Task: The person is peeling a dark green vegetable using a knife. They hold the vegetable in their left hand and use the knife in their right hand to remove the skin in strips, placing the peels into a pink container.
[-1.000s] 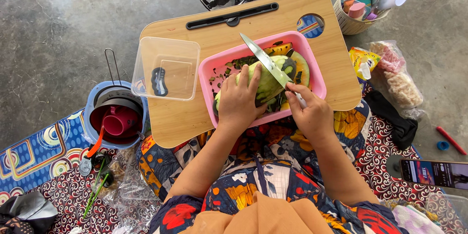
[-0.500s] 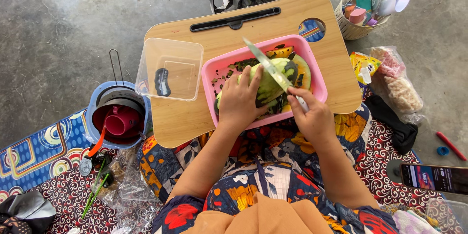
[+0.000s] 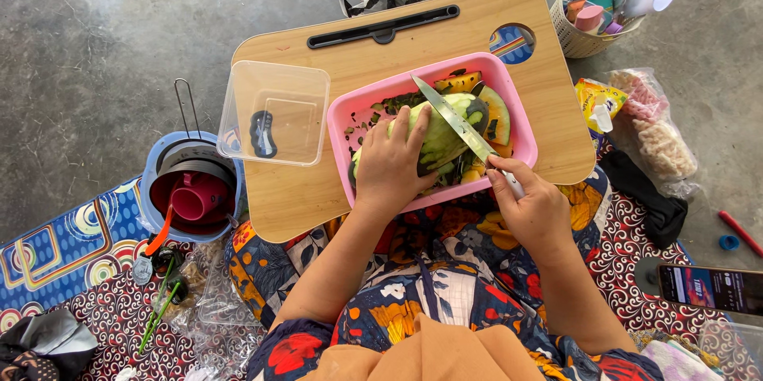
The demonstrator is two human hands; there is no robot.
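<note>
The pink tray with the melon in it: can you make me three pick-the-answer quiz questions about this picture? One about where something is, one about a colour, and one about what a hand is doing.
1. Where does the clear plastic box sit?
A. on the wooden lap table, left of the pink tray
B. inside the pink tray
C. on the concrete floor

2. What colour is the cup in the blue pot?
A. yellow
B. pink
C. white

3. What is the right hand doing?
A. lying empty
B. holding a phone
C. gripping a knife

Answers:
1 A, the box rests on the wooden lap table beside the pink tray.
2 B, the cup shows pink inside the blue pot.
3 C, its fingers close on the handle while the knife lies across the green melon that the left hand steadies.
</note>
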